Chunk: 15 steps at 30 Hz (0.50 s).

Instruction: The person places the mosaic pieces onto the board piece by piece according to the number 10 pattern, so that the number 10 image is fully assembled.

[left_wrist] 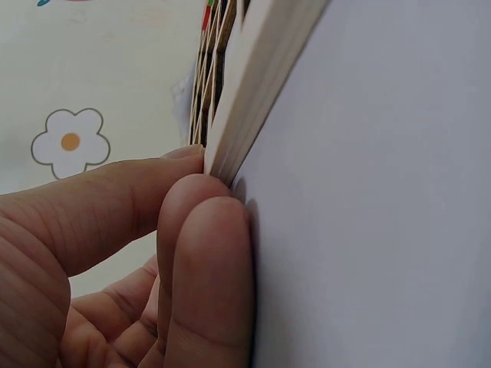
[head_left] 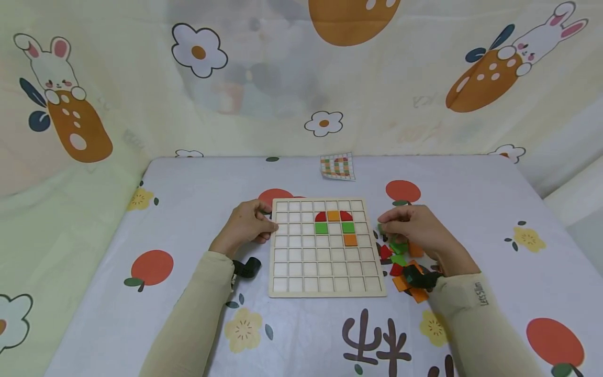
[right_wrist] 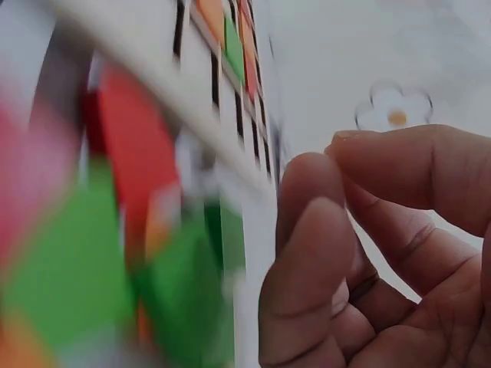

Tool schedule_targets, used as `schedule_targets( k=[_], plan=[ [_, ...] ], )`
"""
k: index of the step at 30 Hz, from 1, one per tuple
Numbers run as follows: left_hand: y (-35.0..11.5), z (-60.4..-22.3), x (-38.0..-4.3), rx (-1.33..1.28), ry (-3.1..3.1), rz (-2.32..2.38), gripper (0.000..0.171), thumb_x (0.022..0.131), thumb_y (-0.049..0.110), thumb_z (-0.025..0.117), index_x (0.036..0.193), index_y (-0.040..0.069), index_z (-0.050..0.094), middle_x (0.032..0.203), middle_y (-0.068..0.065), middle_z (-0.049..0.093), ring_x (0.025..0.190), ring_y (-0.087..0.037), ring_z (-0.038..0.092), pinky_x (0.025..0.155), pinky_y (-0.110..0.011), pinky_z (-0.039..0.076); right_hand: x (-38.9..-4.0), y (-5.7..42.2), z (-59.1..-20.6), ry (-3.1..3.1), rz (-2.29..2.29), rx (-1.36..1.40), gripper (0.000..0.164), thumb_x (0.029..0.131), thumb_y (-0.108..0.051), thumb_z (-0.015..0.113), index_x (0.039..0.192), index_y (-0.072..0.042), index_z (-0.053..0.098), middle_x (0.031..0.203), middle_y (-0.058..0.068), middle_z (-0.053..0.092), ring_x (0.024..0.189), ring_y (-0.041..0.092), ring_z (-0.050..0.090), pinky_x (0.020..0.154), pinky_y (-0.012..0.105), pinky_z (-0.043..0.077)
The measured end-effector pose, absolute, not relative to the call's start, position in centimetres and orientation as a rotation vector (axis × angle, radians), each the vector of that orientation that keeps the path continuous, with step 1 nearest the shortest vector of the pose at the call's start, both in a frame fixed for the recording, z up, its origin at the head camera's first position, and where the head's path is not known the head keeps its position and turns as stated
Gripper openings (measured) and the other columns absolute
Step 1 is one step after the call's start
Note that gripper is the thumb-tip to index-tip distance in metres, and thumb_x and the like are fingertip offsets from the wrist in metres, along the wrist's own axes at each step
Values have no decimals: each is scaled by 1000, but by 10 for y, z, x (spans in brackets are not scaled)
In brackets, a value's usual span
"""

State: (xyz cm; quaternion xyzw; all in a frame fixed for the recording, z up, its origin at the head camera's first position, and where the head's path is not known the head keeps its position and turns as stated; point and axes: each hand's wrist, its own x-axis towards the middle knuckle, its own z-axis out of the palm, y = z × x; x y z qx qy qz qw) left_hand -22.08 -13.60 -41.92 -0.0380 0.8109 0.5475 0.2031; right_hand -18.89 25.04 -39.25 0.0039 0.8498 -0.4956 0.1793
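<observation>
Board (head_left: 303, 255), left edge in clamped left fingers (left_wrist: 211, 276); right fingers (right_wrist: 307, 284) together near coloured pieces (head_left: 398, 248)

Right wrist view: pieces (right_wrist: 69, 261) seemingly unfocused

We see printed rabbits (head_left: 54, 71) on a pale curtain (head_left: 141, 104) hanging behind a tablecloth (head_left: 490, 209) patterned with red fruit (head_left: 152, 266) and yellow flowers (head_left: 243, 331).

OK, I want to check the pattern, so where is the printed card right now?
In the head view, the printed card is at the far edge of the table, slightly right of centre, just beyond the grid board.
</observation>
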Motion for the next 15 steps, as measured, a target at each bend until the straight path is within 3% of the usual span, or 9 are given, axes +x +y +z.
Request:
schedule_targets(
  k=[7,15],
  plan=[
    [-137,-418,-221,-108,2256,1528,45,89,5,82,127,1,58,92,-11,66,65,-17,66,61,-26,60,-174,289,-395,2497,-1236,181,39,101,-27,71,128,1,68,107,9,70,91,23,58,70,27,54],
    [-136,-418,-220,-109,2255,1526,45,90,5,81,128,1,58,93,-11,65,66,-17,66,60,-26,60,-159,307,-398,2527,-1064,181,39,95,-23,76,125,1,69,107,12,69,94,27,59,72,28,57]
  ],
)
